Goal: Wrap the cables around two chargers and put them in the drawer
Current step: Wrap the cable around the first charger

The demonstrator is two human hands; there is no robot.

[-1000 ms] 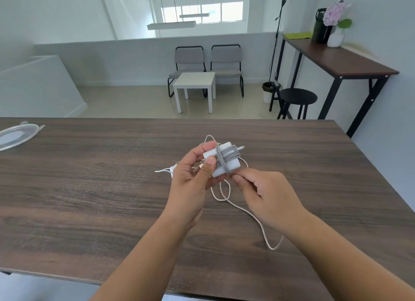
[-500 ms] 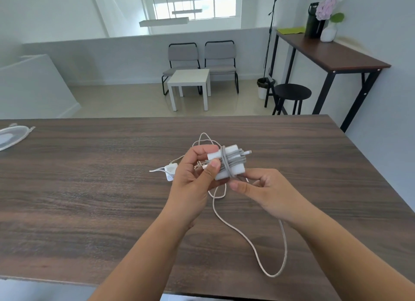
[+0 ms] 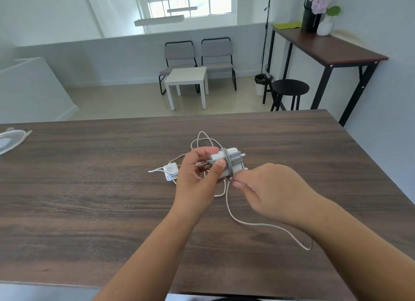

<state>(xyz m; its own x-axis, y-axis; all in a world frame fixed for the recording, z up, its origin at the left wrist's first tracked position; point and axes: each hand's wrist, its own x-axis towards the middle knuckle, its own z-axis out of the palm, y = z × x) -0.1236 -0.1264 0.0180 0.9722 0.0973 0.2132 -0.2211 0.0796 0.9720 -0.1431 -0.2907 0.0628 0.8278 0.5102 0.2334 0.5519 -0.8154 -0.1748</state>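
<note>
A white charger, already banded by several turns of grey cable, is gripped in the left hand above the tabletop. The loose cable is pinched by the right hand just beneath it. A second charger, possibly smaller, lies on the tabletop beside the left hand.

R hand moved back under charger, pinching cable; loop lies longer.
</note>
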